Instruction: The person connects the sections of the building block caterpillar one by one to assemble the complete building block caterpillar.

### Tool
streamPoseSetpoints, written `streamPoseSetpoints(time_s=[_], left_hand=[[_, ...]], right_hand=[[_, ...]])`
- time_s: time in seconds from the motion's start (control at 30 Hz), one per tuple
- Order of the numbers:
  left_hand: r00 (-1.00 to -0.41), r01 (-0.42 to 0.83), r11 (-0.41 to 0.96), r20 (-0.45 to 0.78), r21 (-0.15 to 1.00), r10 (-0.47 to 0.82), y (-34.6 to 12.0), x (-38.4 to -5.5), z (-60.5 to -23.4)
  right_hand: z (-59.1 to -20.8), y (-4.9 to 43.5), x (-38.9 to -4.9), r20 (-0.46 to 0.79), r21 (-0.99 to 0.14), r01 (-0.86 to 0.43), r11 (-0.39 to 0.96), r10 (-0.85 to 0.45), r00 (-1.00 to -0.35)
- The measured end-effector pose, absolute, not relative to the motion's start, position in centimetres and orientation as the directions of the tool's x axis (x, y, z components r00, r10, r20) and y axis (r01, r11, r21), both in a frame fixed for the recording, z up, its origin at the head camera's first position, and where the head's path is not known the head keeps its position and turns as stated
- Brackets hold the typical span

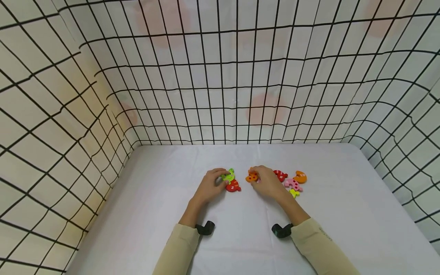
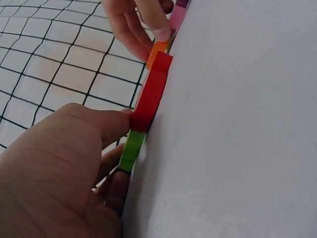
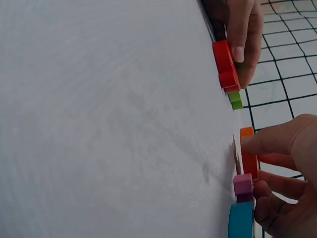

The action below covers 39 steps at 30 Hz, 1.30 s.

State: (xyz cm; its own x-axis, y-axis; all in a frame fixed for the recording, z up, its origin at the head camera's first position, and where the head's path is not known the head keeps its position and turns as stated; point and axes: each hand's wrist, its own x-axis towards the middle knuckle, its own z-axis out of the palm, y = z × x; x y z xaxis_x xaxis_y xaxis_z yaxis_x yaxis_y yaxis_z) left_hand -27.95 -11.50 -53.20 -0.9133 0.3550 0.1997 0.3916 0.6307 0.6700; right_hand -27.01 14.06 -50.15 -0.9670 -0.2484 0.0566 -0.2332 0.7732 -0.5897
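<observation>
My left hand (image 1: 210, 186) grips two flat animal-shaped pieces lying against each other: a green frog-like piece (image 1: 228, 176) and a red piece (image 1: 232, 186) marked 2. In the left wrist view, the thumb meets the red piece (image 2: 151, 94) while fingers curl by the green edge (image 2: 132, 149). My right hand (image 1: 267, 183) pinches an orange piece (image 1: 252, 177) with dark spots, just right of that pair and apart from it. From the right wrist, the thumb rests on the orange edge (image 3: 248, 156). A pink piece (image 3: 243, 187) and a blue piece (image 3: 241, 220) lie beside those fingers.
Right of my right hand lie a red piece (image 1: 281, 175), a pink spotted piece (image 1: 293, 185), an orange piece (image 1: 300, 177) marked 10 and a yellow piece (image 1: 294, 193). A white cloth (image 1: 237, 244) covers the table. Black-grid walls (image 1: 237, 95) rise at the back and sides.
</observation>
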Motion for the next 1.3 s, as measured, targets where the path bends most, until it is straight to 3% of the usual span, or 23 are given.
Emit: streamPoseSetpoints(time_s=[0.3,1.3], left_hand=[[-0.911,0.374,0.671,0.120,0.640,0.394,-11.7,-27.5,-53.4],[-0.898,0.411,0.641,0.167,0.648,0.407,-11.6,-27.5,-53.1]], right_hand=[[-50.3,14.6,-26.4,0.085,-0.652,-0.226,0.724,-0.226,-0.970],[-50.0,11.4,-23.7,0.116,-0.652,-0.290,0.700,-0.286,-0.951]])
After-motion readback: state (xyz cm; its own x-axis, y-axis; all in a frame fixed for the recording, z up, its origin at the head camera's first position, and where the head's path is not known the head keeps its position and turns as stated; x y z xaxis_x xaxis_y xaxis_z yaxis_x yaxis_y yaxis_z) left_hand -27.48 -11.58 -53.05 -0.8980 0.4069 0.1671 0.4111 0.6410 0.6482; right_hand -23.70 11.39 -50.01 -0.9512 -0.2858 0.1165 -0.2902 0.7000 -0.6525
